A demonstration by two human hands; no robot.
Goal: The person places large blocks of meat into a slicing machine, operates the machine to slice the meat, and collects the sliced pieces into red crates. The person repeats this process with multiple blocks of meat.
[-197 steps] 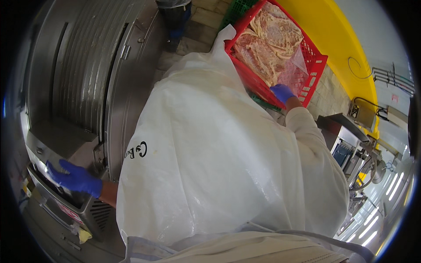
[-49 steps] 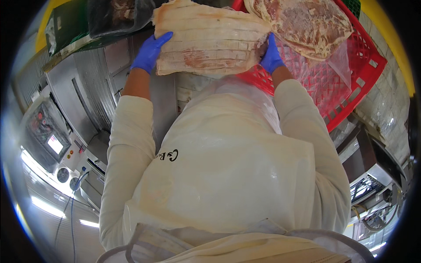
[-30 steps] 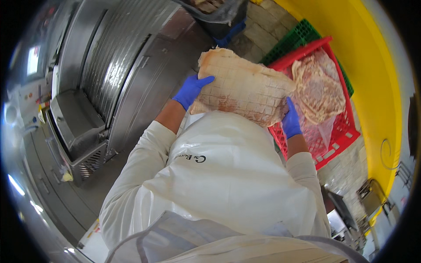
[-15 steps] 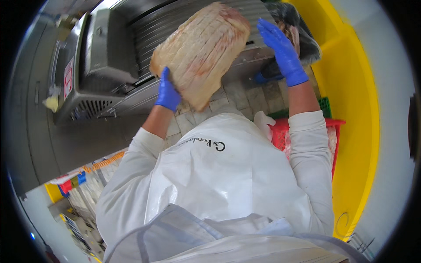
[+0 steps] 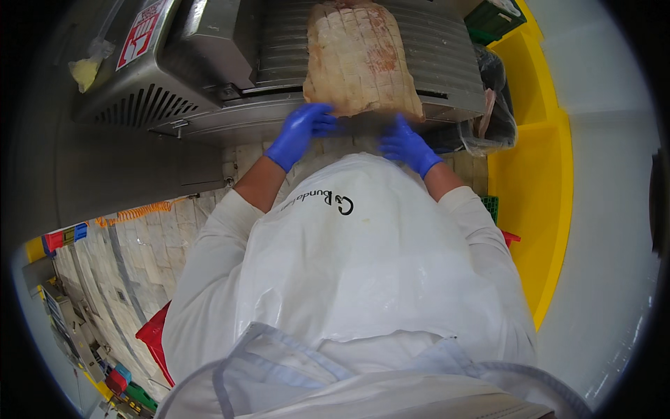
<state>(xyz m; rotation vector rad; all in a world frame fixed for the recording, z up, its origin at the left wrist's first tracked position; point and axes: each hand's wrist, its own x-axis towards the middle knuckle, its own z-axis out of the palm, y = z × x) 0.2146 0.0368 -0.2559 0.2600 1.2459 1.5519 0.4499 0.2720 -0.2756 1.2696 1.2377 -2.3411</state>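
A large pale slab of meat (image 5: 363,59), its fatty upper face scored in a grid, lies on a ribbed steel bed (image 5: 447,63) with its near edge at the bed's front. Just below the slab's near left corner is my blue-gloved left hand (image 5: 296,134), fingers stretched toward the right. My blue-gloved right hand (image 5: 410,145) is below the near right corner, its fingers apart and slightly blurred. Neither hand grips the slab. Whether fingertips brush its edge cannot be made out.
A steel machine housing (image 5: 209,42) with a vented side stands left of the bed. To the right are a clear plastic bag (image 5: 492,133), a green crate (image 5: 492,17) and a yellow bin (image 5: 537,160). A red container (image 5: 157,342) sits low at left.
The slab has gone from tilted in my left hand to lying on the ribbed bed. My left hand has let go. My right hand has come down and left, to the slab's near edge.
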